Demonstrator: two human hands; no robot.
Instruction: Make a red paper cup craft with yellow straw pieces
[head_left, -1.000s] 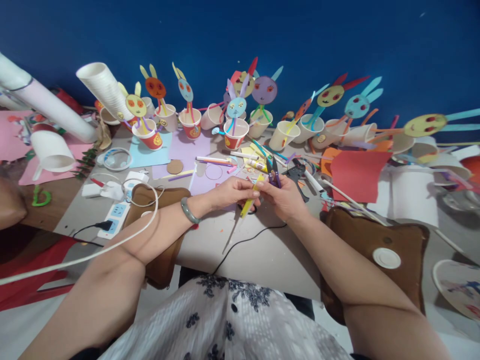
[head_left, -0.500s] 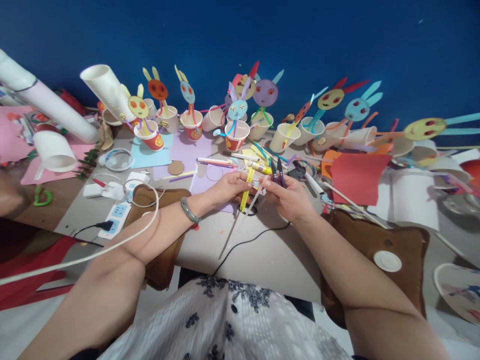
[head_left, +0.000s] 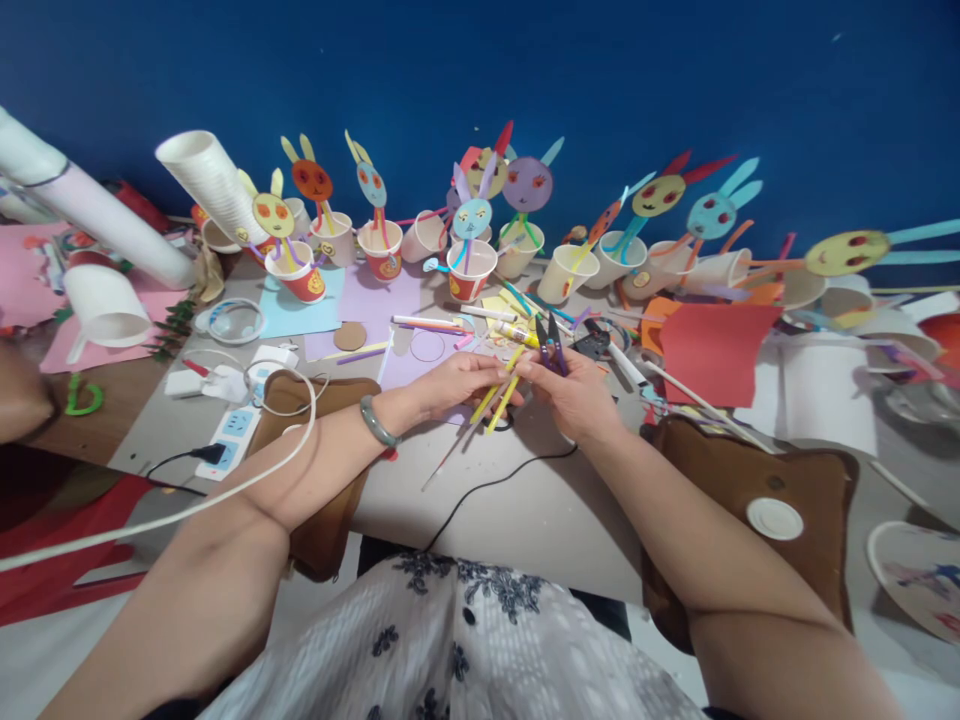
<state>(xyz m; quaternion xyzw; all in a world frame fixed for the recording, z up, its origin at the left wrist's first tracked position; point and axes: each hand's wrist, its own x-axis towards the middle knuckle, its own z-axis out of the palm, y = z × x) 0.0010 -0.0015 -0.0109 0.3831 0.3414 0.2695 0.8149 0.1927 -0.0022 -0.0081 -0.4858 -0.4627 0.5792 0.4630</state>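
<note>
My left hand (head_left: 465, 384) pinches a narrow yellow paper strip (head_left: 484, 404) that slants down between the hands. In my right hand (head_left: 574, 398) are dark-handled scissors (head_left: 550, 340), blades pointing up and apart. A second yellow strip (head_left: 503, 405) hangs from the right fingertips, which almost meet the left ones. Below the hands, a thin pale strip (head_left: 448, 458) trails toward the table's front; which hand has it I cannot tell. Just beyond lie a yellow glue stick (head_left: 516, 333) and loose coloured strips.
Paper cups with rabbit-faced figures, such as a red cup (head_left: 471, 275), line the blue wall. A power strip (head_left: 231, 440) and white cable lie left. Red paper (head_left: 720, 350) and a brown cushion (head_left: 757, 540) are right. A black cord (head_left: 510, 470) crosses the table.
The broad yellow piece in the left hand now appears as two narrow strips, one at each hand. The pale strip has shifted left, and the scissors' blades are spread wider.
</note>
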